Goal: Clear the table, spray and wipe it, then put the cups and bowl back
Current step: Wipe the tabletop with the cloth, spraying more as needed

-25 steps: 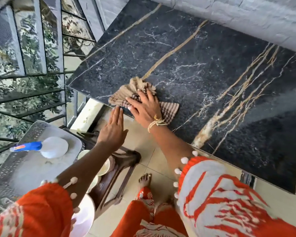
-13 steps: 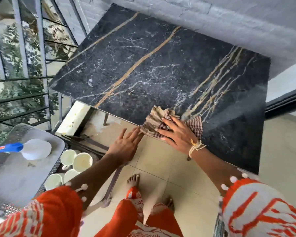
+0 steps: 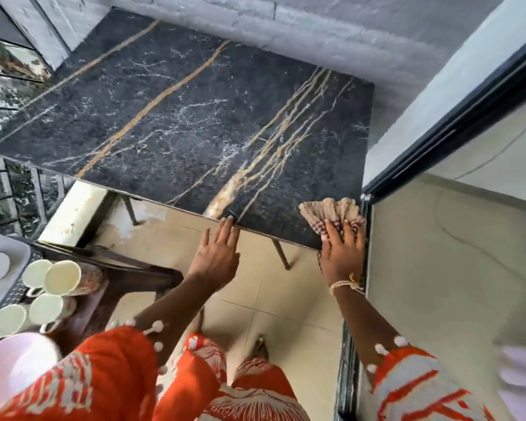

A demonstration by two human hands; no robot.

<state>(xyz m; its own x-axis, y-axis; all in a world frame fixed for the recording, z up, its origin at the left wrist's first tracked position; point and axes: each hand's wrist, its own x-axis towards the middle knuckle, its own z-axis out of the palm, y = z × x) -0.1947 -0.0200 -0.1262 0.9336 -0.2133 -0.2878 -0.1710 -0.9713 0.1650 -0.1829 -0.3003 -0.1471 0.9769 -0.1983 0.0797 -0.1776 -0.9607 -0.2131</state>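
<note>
My right hand [image 3: 342, 256] presses the cloth [image 3: 328, 212] flat-fingered at the table [image 3: 176, 123] near-right corner; left hand [image 3: 216, 253] open, fingertips on edge. Risk: cloth slips off corner; cups [image 3: 52, 287] parked left

1. A whitewashed brick wall [image 3: 331, 28] runs along the far side, lit by soft daylight.
2. On the left stands a window with dark metal bars [image 3: 0, 177], and green foliage shows through it.
3. Cream floor tiles [image 3: 249, 287] spread below.
4. A dark sliding-door frame [image 3: 456, 123] cuts across the right.
5. A brown wooden stool [image 3: 128, 278] sits low on the left.
</note>
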